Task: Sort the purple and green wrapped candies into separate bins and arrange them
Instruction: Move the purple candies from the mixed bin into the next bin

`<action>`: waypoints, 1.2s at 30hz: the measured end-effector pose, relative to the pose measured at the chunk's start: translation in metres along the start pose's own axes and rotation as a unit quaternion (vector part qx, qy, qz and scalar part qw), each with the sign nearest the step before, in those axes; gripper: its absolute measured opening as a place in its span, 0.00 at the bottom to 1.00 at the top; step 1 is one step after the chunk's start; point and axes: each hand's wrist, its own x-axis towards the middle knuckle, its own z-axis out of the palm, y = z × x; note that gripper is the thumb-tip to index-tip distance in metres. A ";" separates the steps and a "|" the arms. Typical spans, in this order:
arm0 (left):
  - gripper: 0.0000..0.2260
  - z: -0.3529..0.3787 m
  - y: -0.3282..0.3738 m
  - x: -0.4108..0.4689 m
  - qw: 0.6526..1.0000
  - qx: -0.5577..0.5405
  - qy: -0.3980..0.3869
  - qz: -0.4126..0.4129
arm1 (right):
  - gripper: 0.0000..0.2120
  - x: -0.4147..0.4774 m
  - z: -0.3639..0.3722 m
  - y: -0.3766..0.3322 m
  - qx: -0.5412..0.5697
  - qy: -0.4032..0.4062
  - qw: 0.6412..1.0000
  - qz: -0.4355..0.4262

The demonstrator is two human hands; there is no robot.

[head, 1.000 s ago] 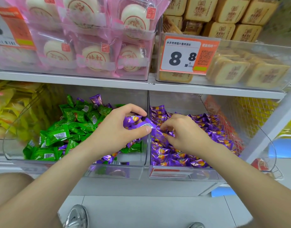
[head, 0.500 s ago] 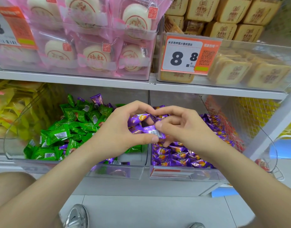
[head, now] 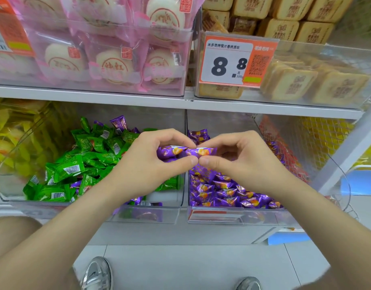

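Note:
My left hand (head: 146, 164) holds a bunch of purple candies (head: 170, 152) between thumb and fingers, above the wall between two clear bins. My right hand (head: 241, 162) pinches one purple candy (head: 203, 152) at the end of that bunch, its thumb tip touching my left thumb tip. The left bin (head: 142, 215) holds mostly green candies (head: 75, 166), with a few purple candies mixed in, one at the back (head: 118, 122) and some at the front (head: 136, 200). The right bin (head: 232, 215) holds purple candies (head: 228, 194) laid in rows.
A white shelf edge (head: 180, 104) runs just above the bins, with pink-wrapped cakes (head: 109, 63), brown biscuit packs (head: 318, 82) and a price tag (head: 232, 63) on it. Yellow snacks (head: 10, 139) fill the bin at far left. My shoes (head: 96, 273) stand on the tiled floor.
My right hand rose from the purple bin and met my left hand. Both hands now hold the purple candies together, slightly higher than before.

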 end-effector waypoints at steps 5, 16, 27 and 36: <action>0.08 0.001 -0.008 0.003 0.994 -0.056 0.052 -0.075 | 0.06 0.007 -0.017 0.027 -0.110 0.089 0.988 0.054; 0.11 0.003 -0.016 0.007 0.953 -0.193 0.043 -0.229 | 0.12 0.010 0.018 0.046 -0.300 -0.047 0.950 0.064; 0.09 0.004 -0.015 0.007 0.937 -0.236 0.044 -0.253 | 0.09 0.010 0.027 0.047 -0.358 -0.061 0.931 0.023; 0.04 -0.002 -0.009 0.004 0.962 -0.215 0.020 -0.170 | 0.13 0.009 0.028 0.053 -0.335 -0.046 0.941 0.005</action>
